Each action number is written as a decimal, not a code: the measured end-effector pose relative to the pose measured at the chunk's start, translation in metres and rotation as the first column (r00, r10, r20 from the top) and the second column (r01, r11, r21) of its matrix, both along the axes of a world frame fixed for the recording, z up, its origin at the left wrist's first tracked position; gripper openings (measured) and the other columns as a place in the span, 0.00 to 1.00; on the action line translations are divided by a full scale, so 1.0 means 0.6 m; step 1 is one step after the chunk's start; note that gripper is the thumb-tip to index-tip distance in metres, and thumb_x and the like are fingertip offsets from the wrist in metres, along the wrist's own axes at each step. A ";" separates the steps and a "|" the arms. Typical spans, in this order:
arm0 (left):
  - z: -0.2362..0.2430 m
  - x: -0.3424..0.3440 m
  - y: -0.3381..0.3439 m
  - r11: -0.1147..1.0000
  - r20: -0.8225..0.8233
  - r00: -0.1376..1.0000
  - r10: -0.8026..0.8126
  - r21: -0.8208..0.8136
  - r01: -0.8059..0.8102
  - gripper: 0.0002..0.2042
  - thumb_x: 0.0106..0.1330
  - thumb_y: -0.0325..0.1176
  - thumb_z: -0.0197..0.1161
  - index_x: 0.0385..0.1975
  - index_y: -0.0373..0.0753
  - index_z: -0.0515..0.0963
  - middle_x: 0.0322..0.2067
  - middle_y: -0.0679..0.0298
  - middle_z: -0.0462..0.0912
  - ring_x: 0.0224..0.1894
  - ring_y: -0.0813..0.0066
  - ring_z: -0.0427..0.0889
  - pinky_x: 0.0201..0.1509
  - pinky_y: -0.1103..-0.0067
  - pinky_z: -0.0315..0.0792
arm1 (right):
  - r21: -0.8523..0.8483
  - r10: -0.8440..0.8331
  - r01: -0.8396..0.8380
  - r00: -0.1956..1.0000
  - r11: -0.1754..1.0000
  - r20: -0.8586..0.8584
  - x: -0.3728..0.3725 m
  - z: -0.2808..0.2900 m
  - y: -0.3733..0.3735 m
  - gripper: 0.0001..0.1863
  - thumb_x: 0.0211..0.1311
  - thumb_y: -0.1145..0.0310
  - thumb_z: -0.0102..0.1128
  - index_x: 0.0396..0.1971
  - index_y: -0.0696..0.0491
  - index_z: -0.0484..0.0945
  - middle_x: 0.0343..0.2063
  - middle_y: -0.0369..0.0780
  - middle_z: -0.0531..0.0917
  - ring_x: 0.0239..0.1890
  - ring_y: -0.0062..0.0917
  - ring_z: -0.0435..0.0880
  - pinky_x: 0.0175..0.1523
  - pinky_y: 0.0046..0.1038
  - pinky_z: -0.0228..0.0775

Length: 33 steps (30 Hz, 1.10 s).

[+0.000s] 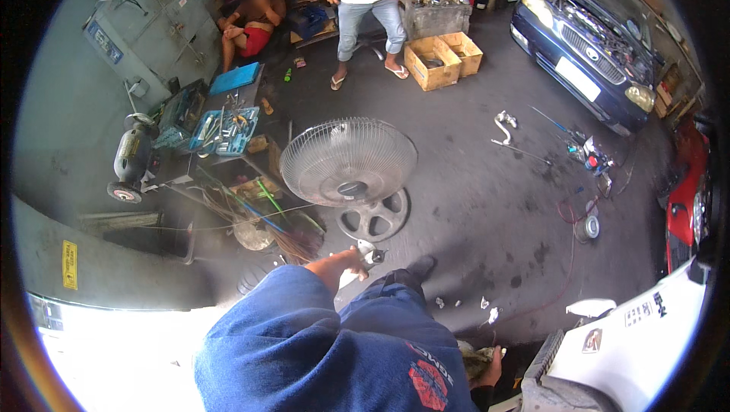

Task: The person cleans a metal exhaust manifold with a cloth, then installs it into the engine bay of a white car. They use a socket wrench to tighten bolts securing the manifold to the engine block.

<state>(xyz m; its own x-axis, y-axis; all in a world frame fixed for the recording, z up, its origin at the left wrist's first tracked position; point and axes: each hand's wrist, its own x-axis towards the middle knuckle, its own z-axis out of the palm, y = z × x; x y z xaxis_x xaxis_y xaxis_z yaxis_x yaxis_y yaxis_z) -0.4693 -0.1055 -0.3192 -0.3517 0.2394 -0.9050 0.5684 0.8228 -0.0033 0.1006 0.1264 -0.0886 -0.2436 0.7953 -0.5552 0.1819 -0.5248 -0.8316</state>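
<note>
My left hand (344, 264) grips a small silvery metal part (369, 252), just below the foot of a standing fan (348, 161) with a wire grille and spoked round base. My right hand (490, 372) is low at the lower right, partly hidden by my blue shirt, closed on a dingy, pale object (475, 359) that I cannot identify. It is beside the edge of a white panel with stickers (608, 359). My dark-shod foot (420, 266) stands on the dark floor.
Bench with blue tool tray (224, 132) and mounted grinder (133, 157) at left, brooms (270, 214) below. Two people (361, 16) behind, one seated (247, 39). Wooden crates (432, 69), dark car (578, 47), red vehicle (677, 222), floor jack (589, 155), hose and scattered scraps (490, 313).
</note>
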 end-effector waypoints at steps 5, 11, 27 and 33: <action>0.090 -0.065 -0.015 0.991 0.153 0.980 -0.131 0.039 0.126 0.41 0.53 0.69 0.73 0.66 0.57 0.73 0.38 0.66 0.86 0.49 0.66 0.84 0.67 0.65 0.62 | -0.196 -0.093 0.045 0.966 0.980 -0.243 -0.121 0.037 0.080 0.24 0.78 0.47 0.56 0.50 0.55 0.82 0.41 0.39 0.88 0.41 0.31 0.89 0.49 0.34 0.82; 0.306 -0.018 -0.152 0.872 -0.057 0.903 0.425 0.294 -0.392 0.58 0.43 0.57 0.86 0.63 0.20 0.58 0.44 0.39 0.85 0.52 0.50 0.85 0.58 0.62 0.78 | -0.059 0.124 -0.137 0.975 0.989 -0.185 -0.265 0.017 0.106 0.13 0.76 0.68 0.59 0.54 0.56 0.81 0.49 0.41 0.86 0.51 0.32 0.87 0.55 0.36 0.82; 0.221 0.180 -0.843 0.244 0.014 0.255 0.967 0.244 -0.939 0.64 0.42 0.54 0.87 0.69 0.15 0.53 0.62 0.34 0.77 0.66 0.48 0.79 0.69 0.66 0.75 | 0.144 0.974 -0.987 0.038 0.072 -0.225 -1.125 0.240 -0.354 0.08 0.73 0.66 0.63 0.37 0.55 0.80 0.31 0.34 0.83 0.37 0.18 0.82 0.46 0.27 0.75; 0.170 0.245 -0.996 0.216 0.211 0.279 0.937 0.279 -0.936 0.53 0.48 0.51 0.85 0.69 0.28 0.62 0.61 0.47 0.81 0.63 0.53 0.79 0.69 0.63 0.73 | 0.499 0.987 -0.856 -0.070 -0.134 0.145 -1.690 0.197 -0.647 0.14 0.71 0.65 0.66 0.48 0.58 0.84 0.42 0.41 0.88 0.45 0.28 0.86 0.55 0.34 0.77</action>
<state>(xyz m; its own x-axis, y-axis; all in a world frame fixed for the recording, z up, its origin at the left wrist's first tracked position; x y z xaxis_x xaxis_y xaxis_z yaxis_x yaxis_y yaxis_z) -0.3224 -0.7033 -0.2171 -0.5174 -0.0293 -0.8553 -0.6123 0.7109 0.3460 -0.9136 -0.2616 0.0296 -0.9481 -0.2972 -0.1127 0.0109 0.3238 -0.9461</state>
